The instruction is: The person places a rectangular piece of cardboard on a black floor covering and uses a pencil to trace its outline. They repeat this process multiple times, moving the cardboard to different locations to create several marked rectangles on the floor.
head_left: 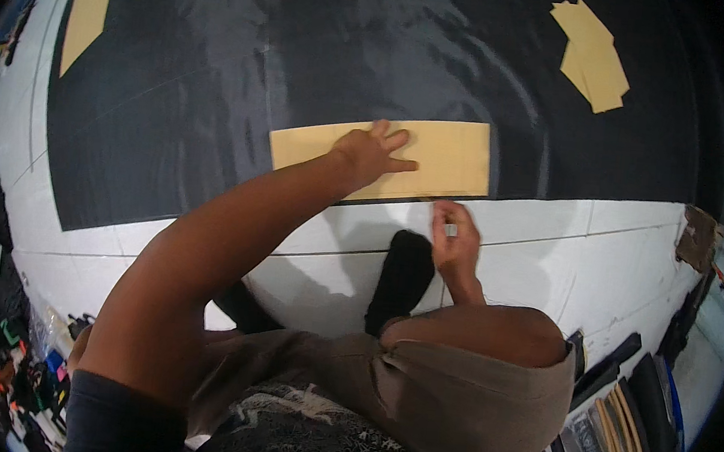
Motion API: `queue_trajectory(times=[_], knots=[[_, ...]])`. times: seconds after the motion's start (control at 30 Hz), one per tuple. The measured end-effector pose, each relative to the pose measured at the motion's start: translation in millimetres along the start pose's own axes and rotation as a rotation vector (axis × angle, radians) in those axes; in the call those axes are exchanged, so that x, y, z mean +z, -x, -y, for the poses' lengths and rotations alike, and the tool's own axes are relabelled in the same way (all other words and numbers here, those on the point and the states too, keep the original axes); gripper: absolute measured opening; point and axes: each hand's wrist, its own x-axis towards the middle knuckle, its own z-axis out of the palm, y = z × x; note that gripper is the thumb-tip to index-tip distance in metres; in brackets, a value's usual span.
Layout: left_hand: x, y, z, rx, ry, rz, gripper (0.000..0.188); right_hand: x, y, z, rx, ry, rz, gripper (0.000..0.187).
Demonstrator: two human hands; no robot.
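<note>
Left hand (374, 152) flat, fingers spread, pins tan paper template (382, 160) on black sheet (219, 84) near its front edge, floor. Right hand (454, 238) pinches small marker, unclear which. Press firmly, trace tight along template's lower edge.

Tan cardboard pieces (595, 55) at far right, another tan piece (88, 8) far left, stacked strips (619, 438) on floor.

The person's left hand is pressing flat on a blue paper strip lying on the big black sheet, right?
Not quite. In the head view the left hand does press flat on a paper strip on the black sheet, but the strip is tan, not blue.
</note>
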Motion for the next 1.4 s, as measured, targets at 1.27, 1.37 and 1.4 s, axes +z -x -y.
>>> queue_trajectory(times=[1.27, 1.37, 1.4], knots=[[-8.4, 0.9, -0.3, 0.0, -0.119, 0.093, 0.118, -31.9, -23.2, -25.7, -0.038, 0.257, 0.067, 0.019], [-9.0, 1.0, -0.5, -0.012, -0.126, 0.113, 0.118, -55.2, -30.4, -35.5, 0.152, 0.224, -0.011, 0.023], [-9.9, 0.8, -1.3, -0.015, -0.135, 0.121, 0.117, -61.1, -31.9, -35.6, 0.229, 0.194, -0.036, 0.024]])
